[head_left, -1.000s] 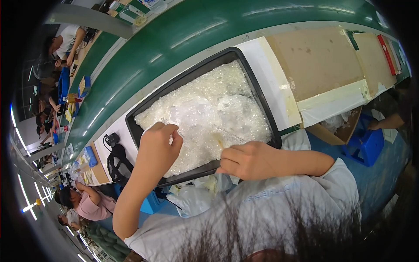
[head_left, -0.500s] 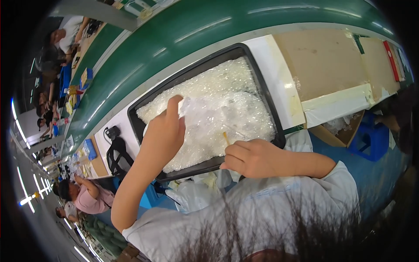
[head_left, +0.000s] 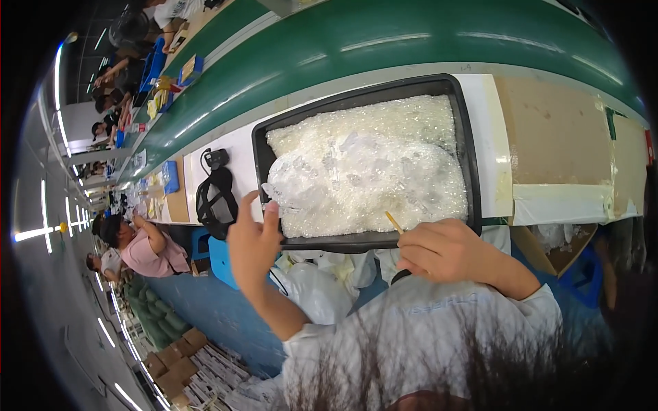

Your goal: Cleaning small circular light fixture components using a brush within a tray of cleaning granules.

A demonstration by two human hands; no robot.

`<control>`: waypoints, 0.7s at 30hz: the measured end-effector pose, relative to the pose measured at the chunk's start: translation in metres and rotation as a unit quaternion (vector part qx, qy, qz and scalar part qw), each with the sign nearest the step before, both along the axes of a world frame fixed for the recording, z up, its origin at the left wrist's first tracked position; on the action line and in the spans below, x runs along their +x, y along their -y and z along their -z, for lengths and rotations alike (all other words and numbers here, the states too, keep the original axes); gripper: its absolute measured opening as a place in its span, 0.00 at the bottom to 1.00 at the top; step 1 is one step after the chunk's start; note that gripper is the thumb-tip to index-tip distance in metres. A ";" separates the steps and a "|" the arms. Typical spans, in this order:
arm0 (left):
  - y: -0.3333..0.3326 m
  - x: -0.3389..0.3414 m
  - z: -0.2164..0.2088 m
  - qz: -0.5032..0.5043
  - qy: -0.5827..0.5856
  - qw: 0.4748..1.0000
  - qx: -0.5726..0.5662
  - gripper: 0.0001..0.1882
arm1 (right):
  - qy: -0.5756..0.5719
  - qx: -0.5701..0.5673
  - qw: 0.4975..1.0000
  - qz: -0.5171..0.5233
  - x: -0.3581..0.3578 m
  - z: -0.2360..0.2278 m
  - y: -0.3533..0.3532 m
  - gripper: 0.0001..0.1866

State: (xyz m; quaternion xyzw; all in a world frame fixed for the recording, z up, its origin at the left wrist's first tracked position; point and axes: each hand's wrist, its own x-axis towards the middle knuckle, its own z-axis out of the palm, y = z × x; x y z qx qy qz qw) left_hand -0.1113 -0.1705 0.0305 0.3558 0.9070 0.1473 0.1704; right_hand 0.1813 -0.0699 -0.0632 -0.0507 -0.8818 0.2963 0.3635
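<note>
A black rectangular tray (head_left: 470, 164) in front of me holds a heap of small glittering whitish grains (head_left: 370, 113). Clear, film-like pieces (head_left: 298, 190) lie over part of the heap. At the tray's near left corner is my left hand (head_left: 253, 236), its thumb and index finger apart and nothing visible between them. My right hand (head_left: 442, 250) is closed around a thin yellow stick (head_left: 393, 220) over the near right rim, the stick's tip pointing toward the grains. A dark piece (head_left: 401, 276) shows below that hand; I cannot tell whether it belongs to the stick.
Left of the tray lies a black strap with a small device (head_left: 216, 188). Taped cardboard (head_left: 552, 130) covers the table at right. A green surface (head_left: 301, 79) runs behind. Plastic bags (head_left: 319, 291) hang below the tray, and a person in pink (head_left: 154, 250) is farther left.
My left hand has drawn back from above the grains to the tray's near left corner, and its fingers have spread. The right hand keeps the yellow stick. The whole view has turned.
</note>
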 end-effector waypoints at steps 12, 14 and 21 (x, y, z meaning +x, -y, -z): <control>-0.014 0.030 0.059 -0.206 0.044 0.959 0.192 0.33 | -0.030 -0.025 0.997 -0.065 -0.004 -0.001 -0.010 0.08; -0.013 0.031 0.058 -0.155 -0.026 0.968 0.195 0.30 | -0.055 -0.023 0.996 -0.061 -0.003 0.001 -0.012 0.09; -0.004 0.057 0.061 0.034 -0.351 0.924 0.151 0.24 | -0.017 -0.047 0.995 -0.090 0.012 -0.003 -0.020 0.07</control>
